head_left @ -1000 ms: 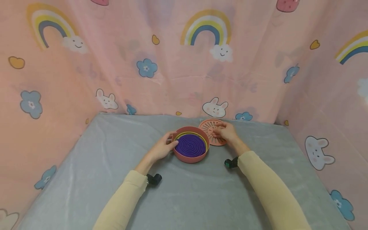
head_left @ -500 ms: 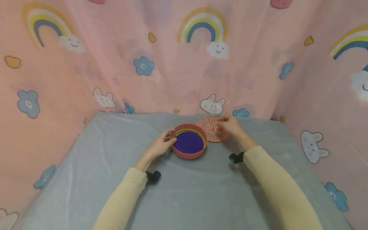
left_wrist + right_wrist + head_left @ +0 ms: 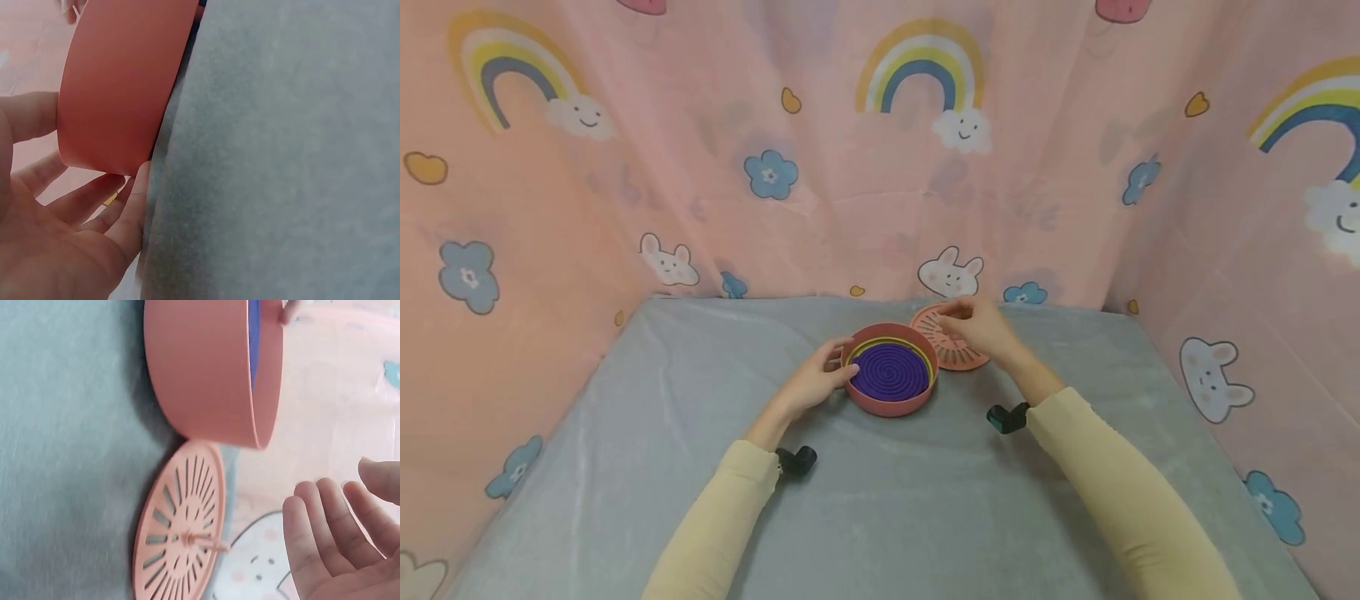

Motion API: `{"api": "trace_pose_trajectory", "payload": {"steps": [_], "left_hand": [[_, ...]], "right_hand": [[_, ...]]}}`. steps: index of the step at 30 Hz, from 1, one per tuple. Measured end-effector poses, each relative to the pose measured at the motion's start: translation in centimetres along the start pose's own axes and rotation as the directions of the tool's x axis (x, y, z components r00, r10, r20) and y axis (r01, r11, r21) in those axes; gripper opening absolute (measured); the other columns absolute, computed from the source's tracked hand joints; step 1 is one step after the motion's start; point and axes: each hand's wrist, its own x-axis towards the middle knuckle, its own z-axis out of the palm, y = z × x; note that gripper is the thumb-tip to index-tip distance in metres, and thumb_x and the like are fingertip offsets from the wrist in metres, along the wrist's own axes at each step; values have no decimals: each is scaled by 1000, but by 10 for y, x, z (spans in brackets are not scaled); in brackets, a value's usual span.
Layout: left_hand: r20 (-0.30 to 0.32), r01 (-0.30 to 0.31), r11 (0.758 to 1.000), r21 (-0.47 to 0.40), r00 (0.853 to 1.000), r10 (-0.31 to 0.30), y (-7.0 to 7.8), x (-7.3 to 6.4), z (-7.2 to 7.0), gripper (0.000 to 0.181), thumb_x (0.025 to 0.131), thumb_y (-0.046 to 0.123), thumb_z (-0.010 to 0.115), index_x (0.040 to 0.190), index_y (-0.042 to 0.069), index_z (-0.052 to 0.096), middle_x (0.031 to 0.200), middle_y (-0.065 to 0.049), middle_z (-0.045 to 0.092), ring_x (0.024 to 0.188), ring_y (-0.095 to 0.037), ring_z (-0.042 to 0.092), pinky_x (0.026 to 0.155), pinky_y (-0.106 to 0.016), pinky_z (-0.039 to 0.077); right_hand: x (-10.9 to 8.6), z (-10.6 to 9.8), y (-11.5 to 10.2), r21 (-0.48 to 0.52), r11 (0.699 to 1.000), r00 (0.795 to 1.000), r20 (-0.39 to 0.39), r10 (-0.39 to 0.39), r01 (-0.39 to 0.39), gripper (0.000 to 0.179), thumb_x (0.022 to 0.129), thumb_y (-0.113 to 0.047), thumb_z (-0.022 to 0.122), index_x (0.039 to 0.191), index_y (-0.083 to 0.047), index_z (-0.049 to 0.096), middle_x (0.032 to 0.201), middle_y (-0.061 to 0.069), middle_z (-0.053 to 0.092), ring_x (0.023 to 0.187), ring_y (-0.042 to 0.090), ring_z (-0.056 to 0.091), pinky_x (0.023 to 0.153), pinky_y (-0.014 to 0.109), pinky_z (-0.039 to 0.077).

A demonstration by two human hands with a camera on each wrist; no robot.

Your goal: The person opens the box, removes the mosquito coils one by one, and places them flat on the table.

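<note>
A: While your right hand (image 3: 981, 327) is hovering loosely open above the slotted disc (image 3: 962, 354), holding nothing, what is threatening the arrangement?

B: The disc is lying on the grey worktop (image 3: 880, 508), beyond and to the right of the round bowl (image 3: 891, 408), its slender stem (image 3: 199, 538) rising from the centre. In my judgement, a careless drop of your fingers is risking a knock to that stem and a sliding disc.

A: And your left hand (image 3: 812, 379)?

B: Its thumb is lapping the rim while its fingers are curving round the outside, so you are gripping the wall. Uneven pressure is probably inviting a tilt, disturbing the purple coil (image 3: 891, 375) sitting inside.

A: What is escaping the views?

B: In the head view, your right hand is covering part of the disc; the right wrist frame is cutting off its edge. The left wrist view is hiding the bowl's contents. Whether the yellow band (image 3: 887, 338) is forming a ring or a second coil, I cannot tell.
</note>
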Motion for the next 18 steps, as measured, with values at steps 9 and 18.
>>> {"api": "trace_pose_trajectory", "payload": {"steps": [9, 18], "left_hand": [[19, 0, 1000, -3, 1000, 0, -2, -2, -3, 58, 101, 26, 66, 154, 21, 43, 158, -17, 37, 141, -35, 44, 107, -48, 46], [20, 14, 1000, 6, 1000, -15, 1, -1, -2, 58, 101, 27, 65, 154, 21, 42, 159, -17, 36, 142, -36, 42, 110, -52, 42]], "right_hand": [[1, 27, -8, -156, 982, 994, 13, -107, 108, 35, 99, -30, 68, 125, -6, 69, 120, 10, 69, 112, 29, 63, 95, 49, 51], [10, 49, -14, -281, 935, 976, 99, -194, 214, 39, 98, -30, 69, 127, -5, 68, 120, 13, 69, 114, 31, 63, 99, 50, 50]]}}
